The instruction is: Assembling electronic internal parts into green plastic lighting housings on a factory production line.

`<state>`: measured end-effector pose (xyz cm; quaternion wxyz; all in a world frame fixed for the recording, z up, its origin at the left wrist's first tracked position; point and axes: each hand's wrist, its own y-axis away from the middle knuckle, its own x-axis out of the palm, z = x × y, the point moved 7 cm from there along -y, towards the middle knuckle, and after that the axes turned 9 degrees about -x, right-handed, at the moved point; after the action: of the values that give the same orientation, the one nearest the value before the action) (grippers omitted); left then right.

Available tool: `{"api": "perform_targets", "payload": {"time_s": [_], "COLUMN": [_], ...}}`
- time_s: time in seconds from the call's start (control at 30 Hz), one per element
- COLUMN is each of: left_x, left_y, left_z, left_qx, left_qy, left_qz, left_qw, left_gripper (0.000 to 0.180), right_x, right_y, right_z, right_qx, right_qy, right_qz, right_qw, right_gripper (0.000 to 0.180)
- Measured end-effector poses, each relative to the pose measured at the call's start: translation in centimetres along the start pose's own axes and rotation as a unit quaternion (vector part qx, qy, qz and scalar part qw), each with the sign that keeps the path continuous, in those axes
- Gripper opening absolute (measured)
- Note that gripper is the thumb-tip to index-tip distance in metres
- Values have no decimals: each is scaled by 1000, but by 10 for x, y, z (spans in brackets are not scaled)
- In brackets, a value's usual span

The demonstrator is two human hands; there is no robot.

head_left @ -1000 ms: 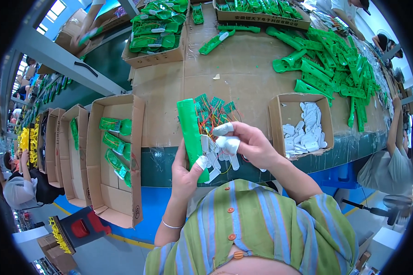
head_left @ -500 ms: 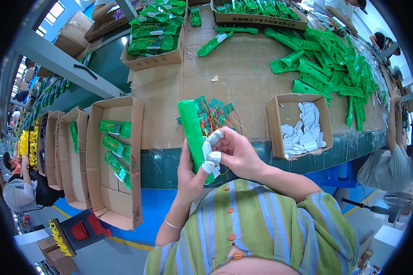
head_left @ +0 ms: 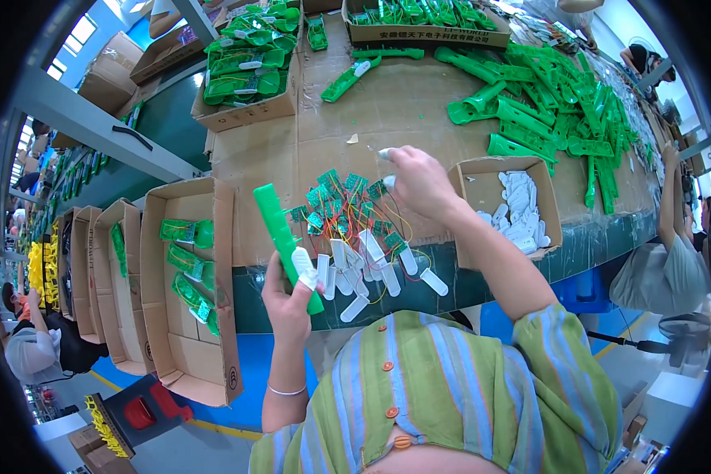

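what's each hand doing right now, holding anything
Left hand: closed around a long green plastic piece, held upright.
Right hand: reached out over the table, fingers closed; whether it holds anything cannot be told.

Cardboard-covered bench (head_left: 403,103). Far right: loose heap of green shells (head_left: 553,103). Small open box of white tabs (head_left: 521,209) near the bench's front edge. Back left: carton (head_left: 249,67) heaped with green assemblies; another carton (head_left: 419,20) at the back edge. Left of bench: row of open boxes (head_left: 186,292), the nearest holding green units. Red-and-black stool (head_left: 146,411) on the floor.
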<state>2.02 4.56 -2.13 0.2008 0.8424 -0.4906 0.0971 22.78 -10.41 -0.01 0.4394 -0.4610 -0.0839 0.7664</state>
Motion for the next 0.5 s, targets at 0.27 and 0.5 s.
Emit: {"api": "perform_targets", "payload": {"time_s": [0.27, 0.5], "left_x": [-10, 50], "left_y": [-7, -17], "left_z": [-11, -49], "left_qx": [52, 64], "left_qy": [-22, 141], "left_qz": [-24, 76], "left_qw": [998, 985], "left_gripper": [45, 51], "right_x": [-18, -36], "right_y": [-8, -16], "right_z": [8, 87], "right_qx": [90, 86], "right_qy": [-61, -389], "right_qz": [122, 56], "right_qw": [987, 916], "right_gripper": [11, 19]}}
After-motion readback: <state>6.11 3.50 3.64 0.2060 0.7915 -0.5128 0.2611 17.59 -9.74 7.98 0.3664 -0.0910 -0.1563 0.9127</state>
